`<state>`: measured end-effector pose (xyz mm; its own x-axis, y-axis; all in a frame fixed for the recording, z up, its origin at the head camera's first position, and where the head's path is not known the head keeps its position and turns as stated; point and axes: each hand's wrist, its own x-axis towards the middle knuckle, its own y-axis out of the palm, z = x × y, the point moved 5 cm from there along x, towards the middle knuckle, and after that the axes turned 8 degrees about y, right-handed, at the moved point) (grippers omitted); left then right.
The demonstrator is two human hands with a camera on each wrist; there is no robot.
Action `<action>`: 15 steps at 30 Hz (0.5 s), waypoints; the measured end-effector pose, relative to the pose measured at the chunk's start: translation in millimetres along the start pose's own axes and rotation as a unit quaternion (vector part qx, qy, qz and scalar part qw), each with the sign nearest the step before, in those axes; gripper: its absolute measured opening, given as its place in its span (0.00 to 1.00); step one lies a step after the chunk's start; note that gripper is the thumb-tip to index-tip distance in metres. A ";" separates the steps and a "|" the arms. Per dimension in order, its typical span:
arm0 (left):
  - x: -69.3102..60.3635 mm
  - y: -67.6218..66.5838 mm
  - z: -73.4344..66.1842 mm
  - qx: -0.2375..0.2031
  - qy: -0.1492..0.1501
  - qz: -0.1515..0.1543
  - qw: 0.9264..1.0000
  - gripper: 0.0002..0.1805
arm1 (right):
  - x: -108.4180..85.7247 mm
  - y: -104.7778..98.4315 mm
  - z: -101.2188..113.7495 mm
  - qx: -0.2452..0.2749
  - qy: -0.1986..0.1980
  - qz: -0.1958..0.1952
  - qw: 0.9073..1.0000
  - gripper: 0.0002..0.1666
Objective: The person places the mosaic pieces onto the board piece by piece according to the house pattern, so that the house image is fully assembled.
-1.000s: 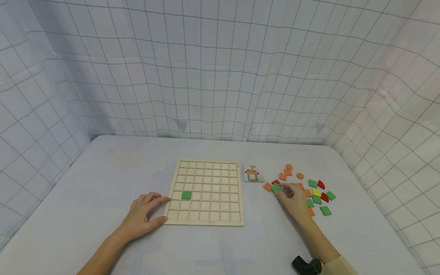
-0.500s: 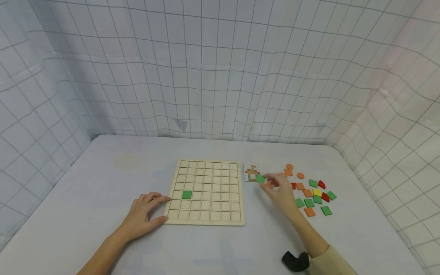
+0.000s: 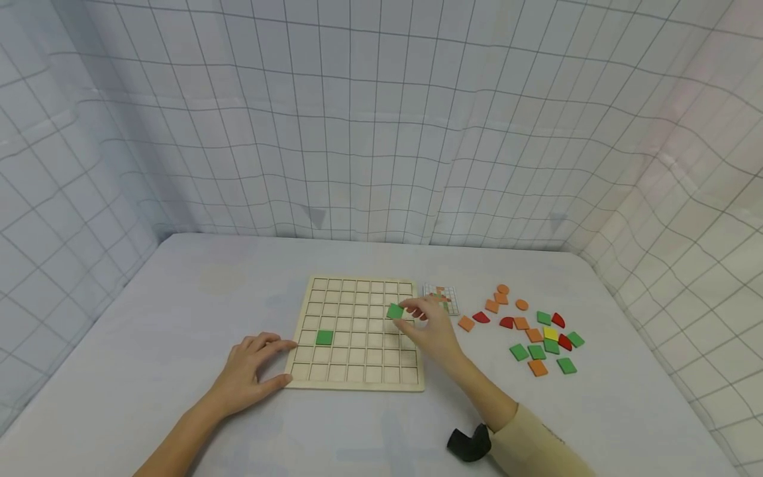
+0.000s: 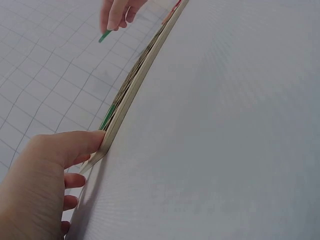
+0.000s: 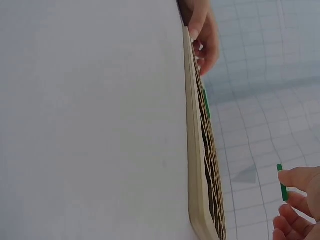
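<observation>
A pale wooden grid board [image 3: 356, 389] lies on the table, with one green square tile [image 3: 324, 338] in a cell near its left side. The left hand [image 3: 250, 374] touches the board's left edge with thumb and fingertips; in the left wrist view, the thumb of that hand [image 4: 45, 175] lies on the rim. Above the board's right part, the right hand [image 3: 434, 331] pinches another green square tile [image 3: 395, 311] between thumb and finger. The right wrist view shows this pinched tile [image 5: 282, 183] held off the board by the right hand [image 5: 302, 200].
A printed pattern card [image 3: 450, 301] lies right of the board, partly behind the right hand. Further right are scattered green, orange, red and yellow pieces [image 3: 536, 352]. A black object [image 3: 469, 444] is at the right wrist by a beige sleeve [image 3: 530, 440]. Grid-patterned curtains surround the table.
The right hand has carried the green tile left from the loose pieces, past the card, to over the board. The left hand has stayed at the board's edge.
</observation>
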<state>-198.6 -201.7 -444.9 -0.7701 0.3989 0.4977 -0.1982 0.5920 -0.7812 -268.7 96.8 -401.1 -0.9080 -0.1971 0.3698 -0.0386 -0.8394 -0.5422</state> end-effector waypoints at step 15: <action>-1.0 1.5 2.4 0.004 0.003 -0.006 1.000 0.25 | -8.7 81.7 32.5 0.010 -0.015 0.118 0.993 0.14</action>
<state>-199.5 -202.8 -447.5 -0.7637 0.3967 0.5094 -0.2124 0.5907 -0.7785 -250.3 13.5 -424.1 -0.8777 -0.4042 0.2574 0.1817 -0.7778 -0.6017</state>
